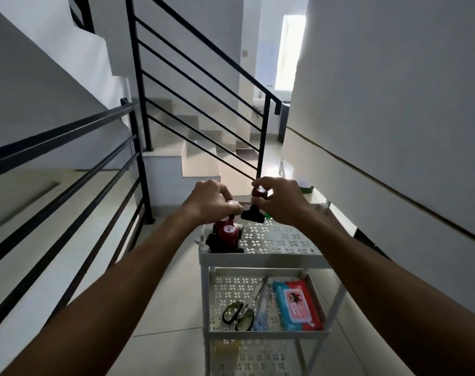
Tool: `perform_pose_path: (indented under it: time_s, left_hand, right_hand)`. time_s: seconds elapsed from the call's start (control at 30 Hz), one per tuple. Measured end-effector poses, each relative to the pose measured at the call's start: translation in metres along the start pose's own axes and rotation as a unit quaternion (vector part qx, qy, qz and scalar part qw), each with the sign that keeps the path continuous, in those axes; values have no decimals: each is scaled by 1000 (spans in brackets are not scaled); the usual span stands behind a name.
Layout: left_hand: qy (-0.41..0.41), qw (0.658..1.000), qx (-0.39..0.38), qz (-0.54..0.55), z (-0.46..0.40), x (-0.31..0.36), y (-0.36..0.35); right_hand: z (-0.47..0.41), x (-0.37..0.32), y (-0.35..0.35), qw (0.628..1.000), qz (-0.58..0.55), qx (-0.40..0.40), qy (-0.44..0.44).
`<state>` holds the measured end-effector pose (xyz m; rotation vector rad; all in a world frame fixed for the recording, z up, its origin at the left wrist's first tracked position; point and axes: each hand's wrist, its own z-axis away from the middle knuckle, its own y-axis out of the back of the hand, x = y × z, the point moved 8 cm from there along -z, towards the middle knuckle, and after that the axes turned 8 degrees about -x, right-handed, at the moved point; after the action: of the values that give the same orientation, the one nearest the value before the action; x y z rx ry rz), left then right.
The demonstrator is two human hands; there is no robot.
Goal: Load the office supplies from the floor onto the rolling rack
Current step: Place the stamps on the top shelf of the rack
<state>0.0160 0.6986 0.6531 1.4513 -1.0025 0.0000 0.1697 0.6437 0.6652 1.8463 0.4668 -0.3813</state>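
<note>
A white rolling rack [260, 257] with perforated shelves stands in front of me. On the left of its top shelf stand rubber stamps with red handles and black bases [226, 236]. My left hand [207, 200] is closed around the handle of a stamp above that group. My right hand [278, 200] holds another red-handled stamp [255, 210] by its knob, its black base hanging just above the far edge of the top shelf. The right part of the top shelf is bare.
The middle shelf holds glasses [237, 316], a pen-like item [260, 308] and a red and blue wipes pack [297, 305]. A black stair railing [138, 104] runs on the left, a wall on the right. A green and white object [305, 185] lies beyond the rack.
</note>
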Motion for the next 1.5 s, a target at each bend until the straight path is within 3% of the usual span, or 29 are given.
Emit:
perform_pose_path:
  time_s: [0.27, 0.43, 0.6, 0.67, 0.8, 1.03, 1.3, 1.5]
  left_hand:
    - [32, 996, -54, 57, -3, -21, -4]
    - [24, 992, -81, 90, 8, -29, 4]
    - [64, 968, -235, 57, 27, -49, -12]
    - [71, 964, -255, 24, 32, -51, -14]
    - [61, 972, -226, -29, 32, -46, -13]
    - [44, 981, -187, 1, 31, -38, -14]
    - [55, 978, -197, 45, 30, -48, -17]
    - [57, 980, -178, 72, 29, -48, -13]
  right_hand:
    - [-13, -13, -33, 997, -42, -64, -1]
    - [-7, -14, -58, 982, -143, -123, -29]
    - [-8, -21, -67, 980, -97, -172, -13]
    - [-5, -18, -71, 970, -126, -207, -28]
    - [5, -10, -77, 947, -199, -245, -68]
    - [13, -8, -84, 913, -309, -249, -94]
    - [15, -12, -90, 929, -272, -236, -79]
    - [14, -9, -97, 909, -290, -281, -102]
